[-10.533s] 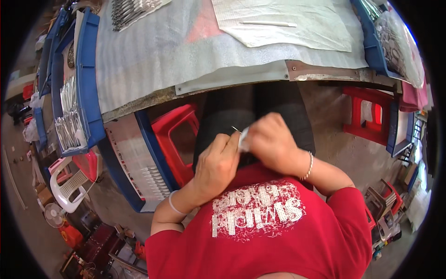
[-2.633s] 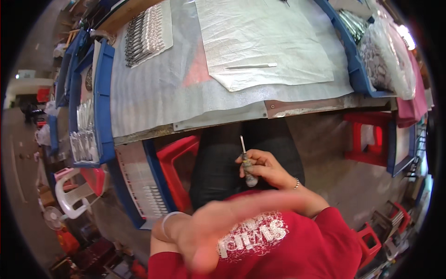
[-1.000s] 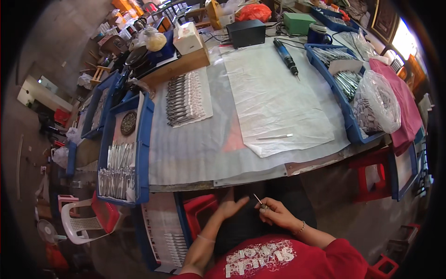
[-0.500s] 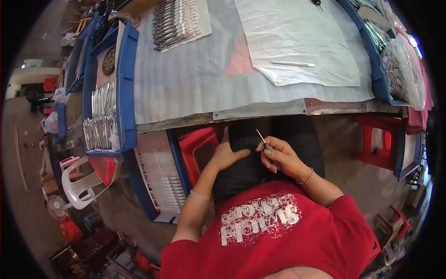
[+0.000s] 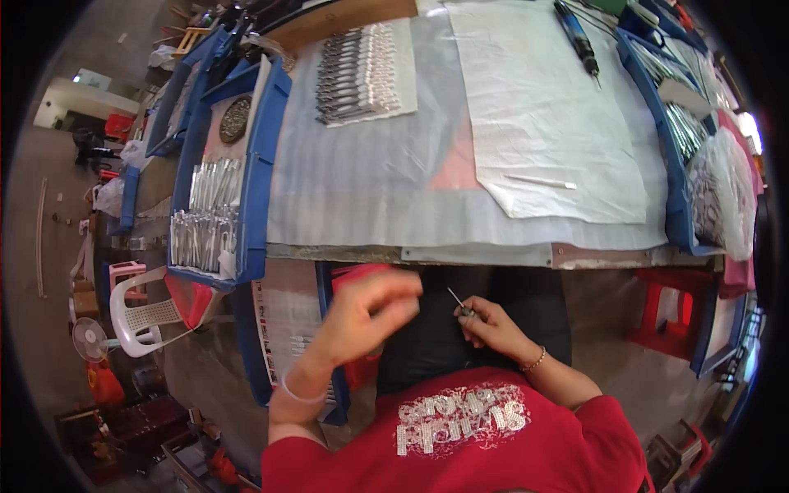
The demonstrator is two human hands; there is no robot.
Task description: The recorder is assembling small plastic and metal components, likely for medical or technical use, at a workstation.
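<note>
Above my lap, my right hand (image 5: 496, 327) is closed around the short dark handle of a slim tool. The tool's thin metal shank (image 5: 454, 296) points up and left; its exact kind is unclear. My left hand (image 5: 366, 316), smeared by motion, is raised by the table's front edge. Its thumb and fingers are apart with nothing visible between them. On the table, a slender silver-white rod (image 5: 538, 181) lies on a white cloth (image 5: 559, 123). Farther left, rows of similar metal pieces (image 5: 357, 74) rest on a white sheet.
A blue tray (image 5: 275, 123) of metal pieces stands at left, another blue tray (image 5: 657, 99) at right beside a plastic bag (image 5: 719, 197). A blue-black rotary handpiece (image 5: 578, 41) lies at the far right. Below are a red stool (image 5: 666, 308) and a white chair (image 5: 144, 316).
My left hand has lifted and swung left, its fingers now more curled and blurred. My right hand still grips the tool. The view has shifted, bringing more of the table's far side into sight.
</note>
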